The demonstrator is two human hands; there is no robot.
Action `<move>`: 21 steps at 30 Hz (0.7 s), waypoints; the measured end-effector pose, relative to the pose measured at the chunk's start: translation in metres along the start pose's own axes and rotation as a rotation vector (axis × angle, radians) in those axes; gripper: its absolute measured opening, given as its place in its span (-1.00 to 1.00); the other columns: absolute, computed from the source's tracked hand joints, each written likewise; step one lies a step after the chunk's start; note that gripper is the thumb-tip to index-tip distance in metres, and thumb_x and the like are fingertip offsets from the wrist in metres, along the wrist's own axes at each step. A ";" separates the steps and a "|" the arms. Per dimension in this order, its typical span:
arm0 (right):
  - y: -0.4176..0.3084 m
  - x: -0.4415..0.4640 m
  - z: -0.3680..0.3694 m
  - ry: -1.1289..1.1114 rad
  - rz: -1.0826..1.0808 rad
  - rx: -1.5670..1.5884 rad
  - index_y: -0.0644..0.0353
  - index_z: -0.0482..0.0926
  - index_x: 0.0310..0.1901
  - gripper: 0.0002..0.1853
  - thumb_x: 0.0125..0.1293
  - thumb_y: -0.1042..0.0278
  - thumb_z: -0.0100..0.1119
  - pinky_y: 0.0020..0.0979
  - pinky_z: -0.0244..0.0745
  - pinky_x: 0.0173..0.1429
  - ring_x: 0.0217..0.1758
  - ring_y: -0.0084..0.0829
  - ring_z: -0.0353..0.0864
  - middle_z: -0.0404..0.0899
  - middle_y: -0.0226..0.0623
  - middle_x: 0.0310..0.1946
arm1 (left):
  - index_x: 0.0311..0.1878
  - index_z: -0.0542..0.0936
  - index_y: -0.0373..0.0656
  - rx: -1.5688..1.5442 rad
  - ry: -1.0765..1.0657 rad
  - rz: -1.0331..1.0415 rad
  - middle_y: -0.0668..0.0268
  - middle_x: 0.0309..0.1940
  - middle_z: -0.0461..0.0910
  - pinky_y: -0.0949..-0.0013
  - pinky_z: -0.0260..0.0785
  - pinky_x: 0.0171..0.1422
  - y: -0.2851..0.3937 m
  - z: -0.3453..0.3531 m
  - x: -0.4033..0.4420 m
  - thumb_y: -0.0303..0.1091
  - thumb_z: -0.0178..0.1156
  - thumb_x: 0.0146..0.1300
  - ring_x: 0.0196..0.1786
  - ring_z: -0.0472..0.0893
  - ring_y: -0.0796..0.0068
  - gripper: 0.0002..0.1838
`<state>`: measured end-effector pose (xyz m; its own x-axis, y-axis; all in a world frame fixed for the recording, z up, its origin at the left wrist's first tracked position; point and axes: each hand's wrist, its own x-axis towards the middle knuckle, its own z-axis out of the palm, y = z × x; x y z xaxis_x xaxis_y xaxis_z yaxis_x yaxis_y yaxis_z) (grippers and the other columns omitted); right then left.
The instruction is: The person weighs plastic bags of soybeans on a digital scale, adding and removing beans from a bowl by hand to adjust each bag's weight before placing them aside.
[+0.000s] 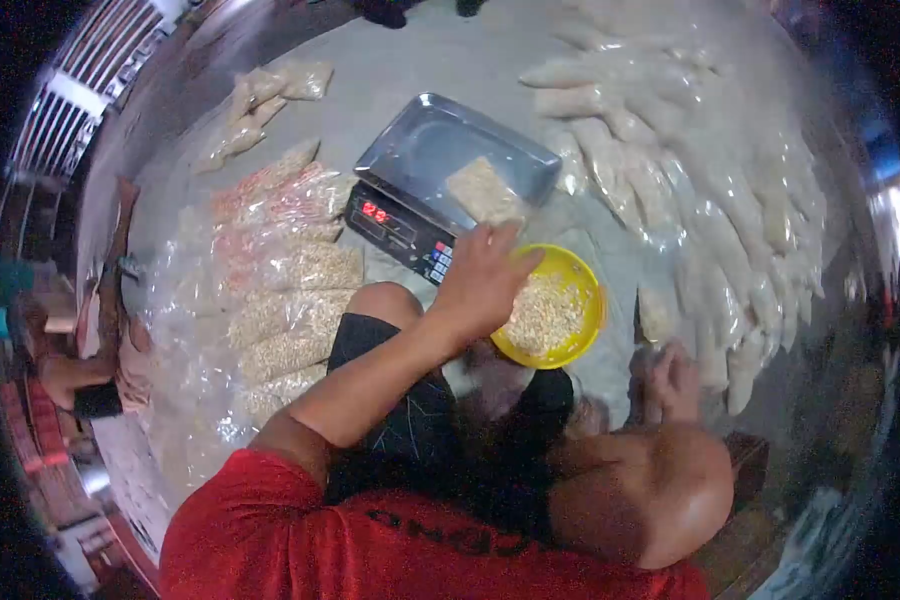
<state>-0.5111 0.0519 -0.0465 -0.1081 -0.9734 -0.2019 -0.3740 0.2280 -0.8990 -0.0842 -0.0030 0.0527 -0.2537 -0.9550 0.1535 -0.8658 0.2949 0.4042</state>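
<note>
My left hand [485, 280] reaches over the near edge of a digital scale [390, 218]. Its fingers are at the lower end of a small clear bag of pale kernels [478, 188] on the metal pan; I cannot tell whether they grip it. The thumb is over the rim of a yellow bowl [597, 290] holding loose pale kernels [545, 312]. Red digits glow on the display, too blurred to read. Off to the right, beyond a bent knee, my right hand [675, 380] appears closed at the end of another small bag [655, 316].
Filled bags of kernels [295, 330] lie in a row left of the scale, some with red print. Long clear bags of pale contents [715, 240] cover the right side. A few packets [260, 110] lie at upper left. Another person's limb [70, 380] shows at far left.
</note>
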 end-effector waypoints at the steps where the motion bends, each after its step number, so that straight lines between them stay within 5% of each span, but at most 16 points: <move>1: -0.011 0.009 -0.004 0.013 -0.270 -0.328 0.14 0.59 -0.24 -0.68 0.59 0.07 0.19 -0.43 0.44 -0.51 -0.58 -0.52 0.49 0.59 -0.46 -0.46 | 0.16 0.69 -0.05 0.119 0.097 0.124 0.08 0.31 0.51 -0.11 0.28 0.47 -0.005 -0.002 0.006 -0.25 0.22 0.31 0.40 0.43 -0.05 -0.63; 3: -0.068 0.015 -0.013 0.040 -0.099 -0.092 0.15 0.59 -0.24 -0.69 0.57 0.07 0.21 -0.42 0.43 -0.47 -0.55 -0.54 0.48 0.58 -0.44 -0.44 | 0.18 0.69 -0.02 0.250 0.184 0.227 0.09 0.42 0.44 -0.12 0.22 0.55 -0.018 0.002 0.017 -0.26 0.19 0.32 0.50 0.35 -0.06 -0.62; 5: -0.137 0.018 -0.012 0.052 0.001 0.062 0.16 0.58 -0.24 -0.69 0.55 0.07 0.24 -0.42 0.41 -0.44 -0.52 -0.55 0.48 0.57 -0.42 -0.43 | 0.10 0.71 -0.04 0.307 0.046 0.396 0.10 0.47 0.43 -0.11 0.15 0.63 -0.040 0.012 0.043 -0.30 0.12 0.33 0.57 0.31 -0.03 -0.66; 6: -0.169 0.017 -0.005 0.060 0.007 0.082 0.17 0.57 -0.24 -0.68 0.54 0.07 0.25 -0.41 0.41 -0.42 -0.50 -0.56 0.47 0.56 -0.41 -0.42 | 0.03 0.72 -0.06 0.359 -0.056 0.432 0.12 0.34 0.56 -0.02 0.23 0.58 -0.046 0.007 0.053 -0.27 0.20 0.26 0.49 0.43 0.08 -0.69; 9: -0.223 0.019 0.026 0.123 -0.097 -0.069 0.17 0.57 -0.24 -0.66 0.54 0.04 0.23 -0.42 0.38 -0.40 -0.50 -0.55 0.47 0.55 -0.38 -0.42 | -0.05 0.73 -0.10 0.126 -0.241 0.347 0.10 0.12 0.69 0.03 0.42 0.41 -0.075 0.002 0.068 -0.29 0.26 0.20 0.27 0.63 0.12 -0.73; 10: -0.220 0.037 0.039 0.112 -0.321 -0.112 0.15 0.57 -0.25 -0.64 0.56 0.00 0.20 -0.44 0.36 -0.41 -0.51 -0.56 0.46 0.54 -0.39 -0.44 | -0.05 0.73 -0.10 0.132 -0.249 0.351 0.10 0.12 0.69 0.03 0.42 0.41 -0.080 -0.003 0.068 -0.29 0.26 0.20 0.27 0.63 0.12 -0.73; 12: -0.228 0.061 0.060 0.046 -0.407 -0.081 0.15 0.56 -0.25 -0.61 0.59 -0.04 0.14 -0.44 0.34 -0.43 -0.51 -0.56 0.45 0.53 -0.39 -0.45 | -0.04 0.73 -0.12 -0.077 -0.017 0.019 0.08 -0.05 0.74 0.07 0.55 0.17 -0.095 -0.016 0.061 -0.31 0.29 0.25 0.04 0.73 0.07 -0.76; 14: -0.270 0.067 0.104 -0.062 -0.242 0.103 0.17 0.57 -0.22 -0.58 0.62 -0.06 0.10 -0.43 0.37 -0.43 -0.51 -0.55 0.47 0.52 -0.40 -0.47 | -0.03 0.75 -0.11 -0.158 0.356 -0.088 0.06 -0.13 0.75 0.10 0.59 0.05 -0.123 -0.029 0.065 -0.30 0.27 0.36 -0.08 0.75 0.08 -0.80; 16: -0.280 0.078 0.145 -0.139 -0.202 0.234 0.18 0.58 -0.19 -0.58 0.62 -0.06 0.10 -0.45 0.42 -0.41 -0.51 -0.54 0.50 0.53 -0.41 -0.49 | -0.03 0.76 -0.15 -0.319 0.477 -0.390 0.11 -0.20 0.78 0.21 0.58 0.02 -0.134 -0.077 0.070 -0.24 0.33 0.40 -0.14 0.76 0.23 -0.78; 18: -0.272 0.093 0.181 -0.216 -0.153 0.315 0.20 0.58 -0.16 -0.62 0.62 0.00 0.13 -0.47 0.48 -0.37 -0.50 -0.54 0.54 0.53 -0.41 -0.51 | -0.07 0.76 -0.20 -0.304 0.610 -0.416 0.15 -0.25 0.79 0.26 0.57 -0.02 -0.151 -0.119 0.076 -0.18 0.36 0.39 -0.20 0.75 0.36 -0.74; 21: -0.183 0.126 0.243 -0.390 -0.041 0.405 0.22 0.57 -0.09 -0.71 0.61 0.12 0.16 -0.47 0.55 -0.32 -0.44 -0.53 0.58 0.56 -0.37 -0.43 | -0.07 0.76 -0.21 -0.169 0.719 -0.320 0.04 -0.25 0.79 0.20 0.57 -0.04 -0.187 -0.159 0.087 -0.12 0.34 0.36 -0.17 0.79 0.12 -0.67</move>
<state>-0.2327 -0.1181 -0.0013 0.2767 -0.9346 -0.2234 0.0209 0.2383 -0.9710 0.1238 -0.1365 0.1339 0.3849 -0.7577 0.5269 -0.7581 0.0661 0.6488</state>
